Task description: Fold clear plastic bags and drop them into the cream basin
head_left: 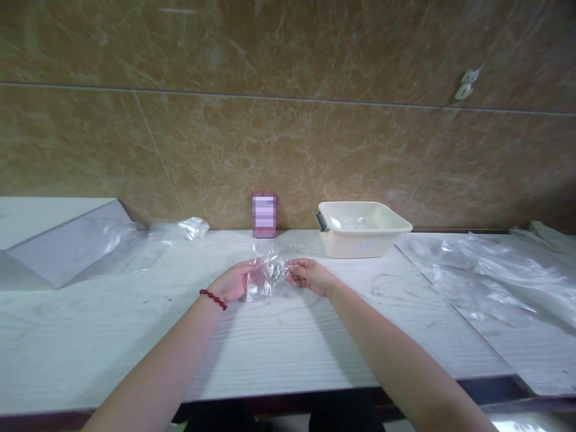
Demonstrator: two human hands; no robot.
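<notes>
A crumpled clear plastic bag (pixel 266 277) is held up between both hands over the middle of the white table. My left hand (pixel 236 279), with a dark red bead bracelet at the wrist, grips its left side with closed fingers. On the other side, my right hand (pixel 310 276) pinches the plastic between thumb and fingers. Whether anything lies inside the bag cannot be made out. Behind the hands, a small upright phone-like panel (pixel 264 215) with a blurred face leans at the wall.
A cream plastic basin (pixel 353 243) with a grey handle and some clear plastic inside stands back right. Flat clear plastic bags (pixel 490 276) cover the right side. At left, a white box (pixel 67 243) stands beside more clear plastic sheeting (pixel 155 240). A marbled wall (pixel 288 144) closes off the back.
</notes>
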